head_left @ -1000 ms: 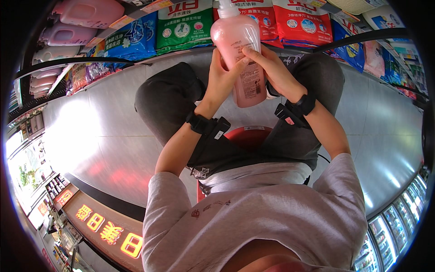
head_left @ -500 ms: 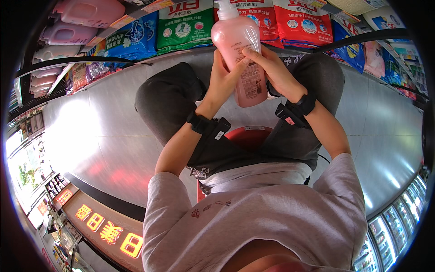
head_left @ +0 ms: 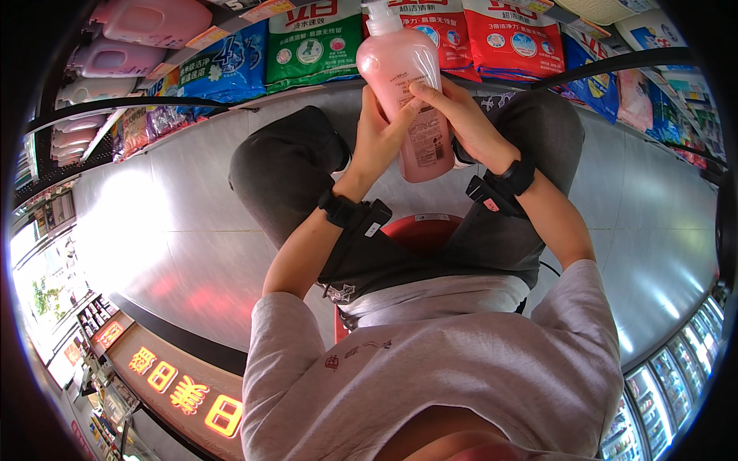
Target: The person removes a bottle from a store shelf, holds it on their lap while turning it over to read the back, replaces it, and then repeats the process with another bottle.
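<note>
I have the pink bottle [head_left: 396,69] clamped between both palms, in front of me and above the gap between my knees. My left hand [head_left: 375,140] wraps its left side and my right hand [head_left: 470,124] its right, with both thumbs pressed on the near face, their tips close together over the printed label [head_left: 425,142]. My other fingers go round the sides and back, mostly hidden, so I cannot tell how they sit there. The bottle leans a little, its white pump [head_left: 382,17] up and to the left, its base toward me. Past it on the shelf lie a green bag [head_left: 314,48], a red bag [head_left: 513,48] and, further left, a blue bag [head_left: 234,67]. A black band [head_left: 338,209] circles my left wrist, and another [head_left: 519,177] my right. A red stool [head_left: 423,230] shows between my thighs.
</note>
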Motion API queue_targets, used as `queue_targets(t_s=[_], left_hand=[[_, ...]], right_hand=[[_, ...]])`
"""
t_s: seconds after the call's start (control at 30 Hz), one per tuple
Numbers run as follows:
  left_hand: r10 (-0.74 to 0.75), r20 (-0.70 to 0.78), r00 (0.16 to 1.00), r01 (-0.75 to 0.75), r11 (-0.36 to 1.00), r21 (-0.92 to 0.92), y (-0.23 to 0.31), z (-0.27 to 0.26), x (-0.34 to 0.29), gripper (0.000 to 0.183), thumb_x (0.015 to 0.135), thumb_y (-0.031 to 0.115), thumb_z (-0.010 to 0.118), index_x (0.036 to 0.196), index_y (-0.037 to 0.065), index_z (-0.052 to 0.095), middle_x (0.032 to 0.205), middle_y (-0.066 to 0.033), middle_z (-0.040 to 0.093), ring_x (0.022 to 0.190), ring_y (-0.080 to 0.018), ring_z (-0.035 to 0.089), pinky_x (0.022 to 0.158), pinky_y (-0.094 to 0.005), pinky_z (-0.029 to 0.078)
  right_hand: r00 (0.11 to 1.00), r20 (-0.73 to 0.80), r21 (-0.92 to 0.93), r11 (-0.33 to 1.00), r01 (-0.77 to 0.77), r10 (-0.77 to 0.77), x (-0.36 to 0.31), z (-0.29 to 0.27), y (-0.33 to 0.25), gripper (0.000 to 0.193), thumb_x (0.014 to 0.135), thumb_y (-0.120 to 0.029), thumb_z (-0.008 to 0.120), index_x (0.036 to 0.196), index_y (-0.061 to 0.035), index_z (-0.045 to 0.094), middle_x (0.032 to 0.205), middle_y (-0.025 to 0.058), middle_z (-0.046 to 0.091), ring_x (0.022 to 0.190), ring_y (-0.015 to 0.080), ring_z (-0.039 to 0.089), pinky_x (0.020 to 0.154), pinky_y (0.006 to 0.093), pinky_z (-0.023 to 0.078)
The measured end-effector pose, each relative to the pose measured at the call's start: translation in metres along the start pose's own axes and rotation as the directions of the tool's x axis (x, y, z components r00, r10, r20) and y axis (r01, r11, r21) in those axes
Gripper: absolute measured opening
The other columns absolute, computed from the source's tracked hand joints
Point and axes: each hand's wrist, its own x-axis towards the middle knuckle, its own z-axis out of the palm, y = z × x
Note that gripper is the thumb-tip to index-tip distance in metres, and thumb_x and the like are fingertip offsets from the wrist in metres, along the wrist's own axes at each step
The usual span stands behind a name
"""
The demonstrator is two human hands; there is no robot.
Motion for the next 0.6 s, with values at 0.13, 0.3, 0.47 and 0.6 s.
queue_targets(t_s=[0.13,0.3,0.47,0.6], left_hand=[[0.006,-0.005,1.0,-0.006,1.0,0.002,0.0006,0.0006,-0.0003,0.037,0.086,0.012,0.061,0.111,-0.001,0.037,0.103,-0.0099,0.053,0.091,-0.0118,0.054,0.076,-0.0253,0.047],[-0.002,-0.009,1.0,0.002,1.0,0.019,-0.0008,0.0,-0.0001,0.036,0.086,0.013,0.061,0.11,-0.001,0.038,0.102,-0.01,0.054,0.09,-0.0118,0.054,0.076,-0.0252,0.047],[0.009,-0.012,1.0,-0.009,1.0,0.015,-0.0051,-0.002,0.0004,0.036,0.086,0.013,0.061,0.111,-0.001,0.039,0.101,-0.01,0.054,0.09,-0.012,0.055,0.076,-0.0254,0.047],[-0.001,-0.016,1.0,0.001,1.0,0.021,-0.0046,-0.0015,0.0,0.037,0.086,0.013,0.06,0.112,-0.001,0.039,0.102,-0.0101,0.054,0.09,-0.0121,0.055,0.076,-0.0255,0.047]], right_hand=[[1.0,-0.005,-0.01,1.0,-0.003,0.003,-0.0005,0.0004,-0.0002,0.045,0.084,-0.04,0.06,0.111,-0.0047,0.056,0.101,0.0037,0.06,0.093,0.009,0.056,0.081,0.0245,0.042],[1.0,-0.009,-0.01,1.0,-0.012,0.012,-0.0002,-0.0002,0.0007,0.046,0.083,-0.041,0.061,0.111,-0.0044,0.056,0.1,0.0037,0.06,0.092,0.0091,0.056,0.08,0.0244,0.042],[1.0,-0.017,-0.022,0.999,-0.024,0.024,0.0007,0.0005,0.0007,0.047,0.083,-0.042,0.061,0.111,-0.004,0.056,0.1,0.0036,0.06,0.092,0.0091,0.056,0.08,0.0242,0.042],[1.0,-0.019,-0.015,1.0,-0.025,0.025,0.001,-0.0003,0.0012,0.047,0.083,-0.041,0.061,0.111,-0.0036,0.056,0.1,0.0039,0.06,0.092,0.0091,0.056,0.08,0.0241,0.042]])
